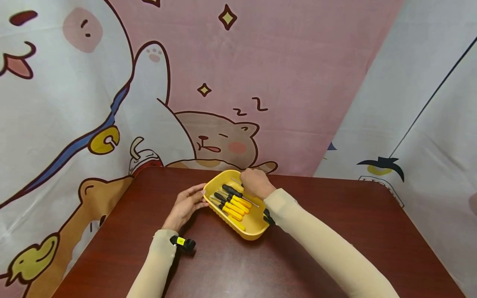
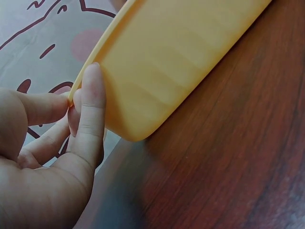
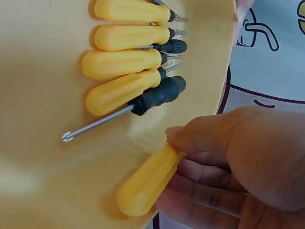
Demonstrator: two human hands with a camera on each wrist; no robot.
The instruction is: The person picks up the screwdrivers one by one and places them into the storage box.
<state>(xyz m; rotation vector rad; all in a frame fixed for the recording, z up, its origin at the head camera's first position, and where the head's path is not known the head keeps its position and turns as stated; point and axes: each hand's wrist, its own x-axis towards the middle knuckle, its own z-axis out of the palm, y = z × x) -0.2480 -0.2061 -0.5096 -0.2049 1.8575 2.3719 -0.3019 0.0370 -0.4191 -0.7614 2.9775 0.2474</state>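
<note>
A yellow plastic tray [image 1: 251,235] stands on the table with several screwdrivers inside. My left hand [image 1: 185,208] pinches its rim [image 2: 84,78] at the left corner, thumb on one side and fingers on the other. Over the far right part of the tray, my right hand [image 3: 233,162] pinches a yellow-handled screwdriver [image 3: 148,183] near the top of its handle. The hand hides that screwdriver's shaft. Beside it lies a black-handled screwdriver [image 3: 159,95] with a cross tip. Several more yellow-handled screwdrivers [image 3: 123,64] lie in a row, along with a smaller black handle [image 3: 172,46].
The dark red-brown wooden table [image 1: 320,256] spreads around the tray on all sides. Behind its far edge hangs a cloth printed with cartoon animals [image 1: 223,140]. Each wrist wears a black camera strap [image 1: 183,243].
</note>
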